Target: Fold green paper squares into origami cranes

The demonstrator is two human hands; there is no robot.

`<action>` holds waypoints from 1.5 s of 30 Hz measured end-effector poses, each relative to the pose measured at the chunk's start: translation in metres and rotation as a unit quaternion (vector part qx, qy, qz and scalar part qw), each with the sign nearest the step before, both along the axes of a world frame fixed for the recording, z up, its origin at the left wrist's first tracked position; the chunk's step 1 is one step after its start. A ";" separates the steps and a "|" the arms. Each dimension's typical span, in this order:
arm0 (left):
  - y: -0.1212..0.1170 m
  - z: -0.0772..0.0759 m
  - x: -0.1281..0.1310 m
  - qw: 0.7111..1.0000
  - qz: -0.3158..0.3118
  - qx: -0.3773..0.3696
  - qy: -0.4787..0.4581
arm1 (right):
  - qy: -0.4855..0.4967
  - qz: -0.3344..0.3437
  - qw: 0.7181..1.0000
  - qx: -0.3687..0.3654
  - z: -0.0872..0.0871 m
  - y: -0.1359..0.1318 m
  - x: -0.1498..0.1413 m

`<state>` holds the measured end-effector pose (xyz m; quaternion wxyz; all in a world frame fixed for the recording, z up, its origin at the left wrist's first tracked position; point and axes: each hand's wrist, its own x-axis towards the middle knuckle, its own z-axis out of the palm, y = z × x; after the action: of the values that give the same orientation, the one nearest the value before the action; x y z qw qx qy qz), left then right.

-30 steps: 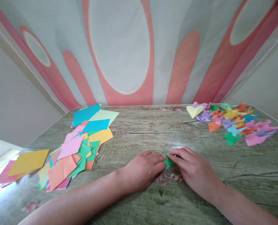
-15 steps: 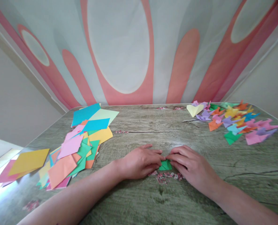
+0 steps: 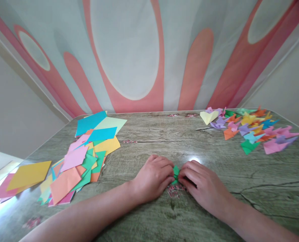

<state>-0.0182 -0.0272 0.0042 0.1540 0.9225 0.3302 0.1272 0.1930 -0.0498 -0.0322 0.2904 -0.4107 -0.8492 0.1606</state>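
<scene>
A small piece of folded green paper (image 3: 176,172) sits between my two hands, low over the wood-grain table (image 3: 149,215). On its left side, my left hand (image 3: 156,177) closes its fingertips at the paper's edge. Bent fingers of my right hand (image 3: 198,178) pinch the opposite edge. Much of the paper is hidden behind the fingers, so its exact folded shape is hard to make out.
Loose coloured paper sheets (image 3: 75,158) lie in an overlapping pile at the left, with a mustard sheet (image 3: 29,174) near the edge. Several folded paper cranes (image 3: 255,129) cluster at the back right beside a cream heart-shaped paper (image 3: 209,117). A patterned curtain (image 3: 139,104) hangs behind.
The green paper's flat face was showing; now it looks narrower and more upright between my hands. My left hand's fingers have curled in, and my right hand has shifted slightly.
</scene>
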 end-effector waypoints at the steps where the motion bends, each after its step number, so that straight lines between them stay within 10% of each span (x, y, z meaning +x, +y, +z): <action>1: 0.000 -0.002 0.000 1.000 0.004 -0.002 -0.006 | 0.002 -0.004 1.000 -0.003 0.000 0.000 0.000; 45: -0.003 -0.002 0.011 0.984 0.165 -0.050 0.042 | -0.130 -0.103 0.984 -0.057 0.008 0.004 -0.011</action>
<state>-0.0073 -0.0306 0.0019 0.1628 0.8511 0.4900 0.0955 0.1821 -0.0461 -0.0239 0.1686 -0.5297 -0.8221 0.1232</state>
